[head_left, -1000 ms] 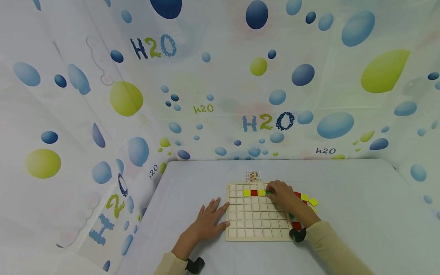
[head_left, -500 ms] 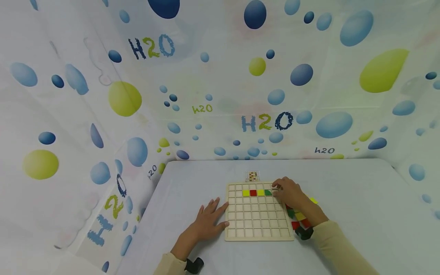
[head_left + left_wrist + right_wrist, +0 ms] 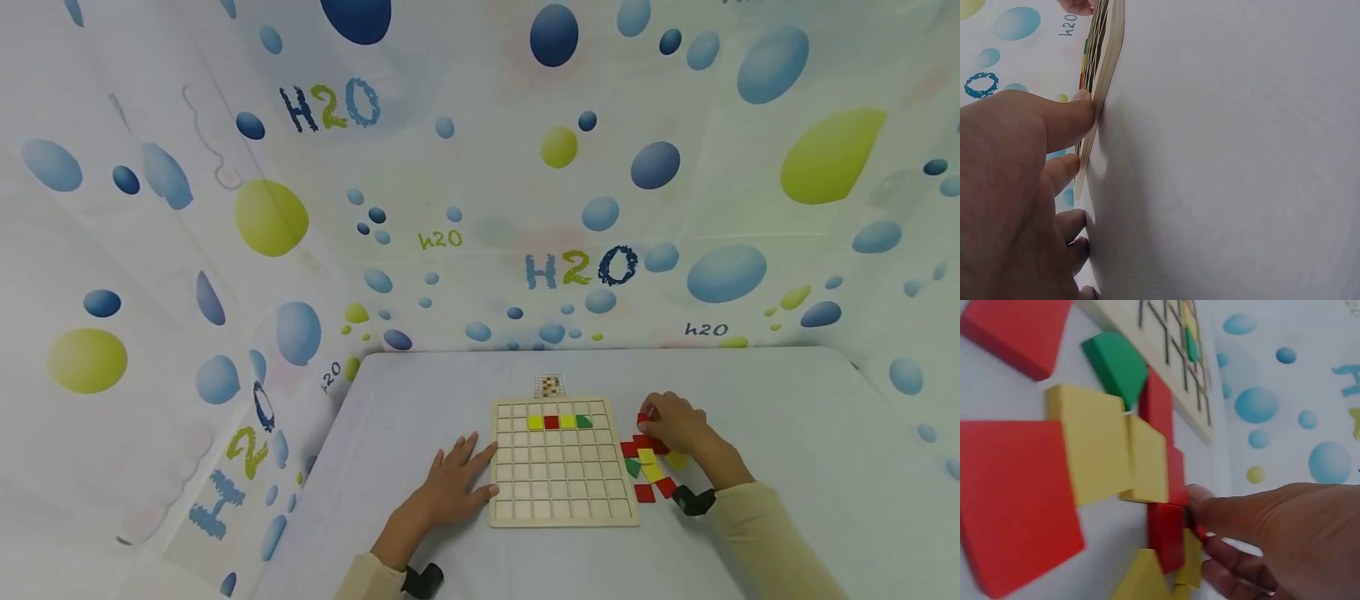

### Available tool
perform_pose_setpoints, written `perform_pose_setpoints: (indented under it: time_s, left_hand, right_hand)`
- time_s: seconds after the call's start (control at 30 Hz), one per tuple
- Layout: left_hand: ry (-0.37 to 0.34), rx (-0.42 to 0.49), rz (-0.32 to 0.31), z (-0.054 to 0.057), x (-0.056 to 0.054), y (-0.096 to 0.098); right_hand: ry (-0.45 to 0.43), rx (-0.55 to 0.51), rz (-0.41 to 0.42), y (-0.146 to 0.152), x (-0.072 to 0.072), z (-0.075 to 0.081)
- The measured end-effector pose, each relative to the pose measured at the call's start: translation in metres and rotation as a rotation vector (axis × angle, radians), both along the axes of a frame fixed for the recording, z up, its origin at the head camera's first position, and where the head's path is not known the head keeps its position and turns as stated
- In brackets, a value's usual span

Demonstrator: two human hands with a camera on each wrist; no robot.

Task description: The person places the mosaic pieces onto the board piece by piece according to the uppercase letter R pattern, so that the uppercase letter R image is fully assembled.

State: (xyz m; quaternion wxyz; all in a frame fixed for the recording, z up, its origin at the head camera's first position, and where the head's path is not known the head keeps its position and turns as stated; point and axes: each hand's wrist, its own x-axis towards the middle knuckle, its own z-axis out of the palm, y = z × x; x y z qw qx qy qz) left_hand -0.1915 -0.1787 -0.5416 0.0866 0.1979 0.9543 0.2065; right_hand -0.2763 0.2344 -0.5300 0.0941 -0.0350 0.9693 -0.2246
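A wooden grid board (image 3: pixel 555 527) lies on the table. One of its upper rows holds a yellow tile (image 3: pixel 535 422), a red tile (image 3: pixel 551 422), a second yellow tile (image 3: pixel 567 422) and a green rounded piece (image 3: pixel 583 422). With fingers spread, my left hand (image 3: pixel 452 483) touches the board's left edge; the left wrist view shows its thumb (image 3: pixel 1075 122) against the rim. Right of the board, my right hand (image 3: pixel 678 427) pinches a red square tile (image 3: pixel 643 419) above the loose pieces. Its fingers partly hide that tile in the right wrist view.
Loose pieces lie beside the board's right edge: several red tiles (image 3: pixel 644 493), several yellow tiles (image 3: pixel 652 472) and a green piece (image 3: pixel 632 467). Some overlap. A small printed pattern card (image 3: pixel 550 386) lies behind the board. A patterned curtain (image 3: pixel 495 167) hangs behind the white table (image 3: pixel 795 417).
My right hand has let go of the green piece in the row, moved right to the loose pieces and taken hold of a red tile. The left hand stays at the board's edge.
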Motion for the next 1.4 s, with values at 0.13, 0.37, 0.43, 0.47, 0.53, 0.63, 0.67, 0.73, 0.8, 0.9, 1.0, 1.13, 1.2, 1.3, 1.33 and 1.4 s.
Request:
perform_pose_setpoints:
  time_s: [0.13, 0.37, 0.43, 0.47, 0.53, 0.63, 0.67, 0.73, 0.8, 0.9, 1.0, 1.13, 1.2, 1.3, 1.33, 1.4]
  left_hand:
    - [-0.009, 0.002, 0.001, -0.001, -0.001, 0.0]
    - [-0.01, -0.007, 0.006, -0.003, -0.002, 0.0]
    - [-0.003, -0.007, 0.003, -0.004, -0.002, 0.0]
    - [-0.002, -0.006, 0.002, -0.003, -0.002, 0.0]
    - [0.002, -0.006, 0.0, -0.003, -0.001, 0.0]
    - [0.004, -0.004, -0.001, -0.001, 0.0, 0.001]
    - [0.002, -0.006, -0.001, -0.001, 0.0, 0.001]
    - [0.0, -0.007, 0.0, -0.001, 0.0, 0.0]
    - [-0.001, -0.007, 0.0, -0.001, 0.0, 0.0]
    - [-0.003, -0.006, 0.001, -0.001, 0.001, 0.0]
    - [-0.005, -0.005, 0.003, 0.0, 0.001, -0.001]
    - [-0.003, -0.007, 0.004, 0.0, 0.002, -0.001]
    - [-0.003, -0.006, 0.005, -0.001, 0.002, -0.001]
    - [-0.002, -0.005, 0.004, 0.0, 0.002, -0.001]
    - [-0.003, -0.004, 0.004, 0.0, 0.002, -0.001]
    - [-0.005, -0.003, 0.004, 0.0, 0.002, -0.001]
  right_hand:
    - [0.03, -0.065, 0.011, 0.0, -0.005, -0.009]
    - [0.0, -0.166, 0.019, -0.003, -0.009, -0.016]
    - [0.002, -0.17, 0.022, -0.004, -0.008, -0.018]
    - [0.003, -0.171, 0.017, -0.005, -0.008, -0.019]
    - [0.015, -0.165, 0.017, -0.007, -0.008, -0.021]
    - [0.033, -0.163, 0.018, -0.009, -0.007, -0.022]
    - [0.041, -0.164, 0.019, -0.01, -0.007, -0.022]
    - [0.052, -0.174, 0.022, -0.011, -0.006, -0.021]
    - [0.067, -0.193, 0.025, -0.015, -0.006, -0.02]
    - [0.085, -0.211, 0.017, -0.024, -0.006, -0.018]
    - [0.089, -0.224, 0.014, -0.037, -0.007, -0.017]
    - [0.118, -0.214, 0.061, -0.058, -0.006, -0.018]
    - [0.149, -0.199, 0.1, -0.068, -0.006, -0.019]
    - [0.203, -0.178, 0.157, -0.081, -0.005, -0.017]
    - [0.211, -0.18, 0.17, -0.086, -0.004, -0.016]
    - [0.218, -0.19, 0.192, -0.095, -0.002, -0.014]
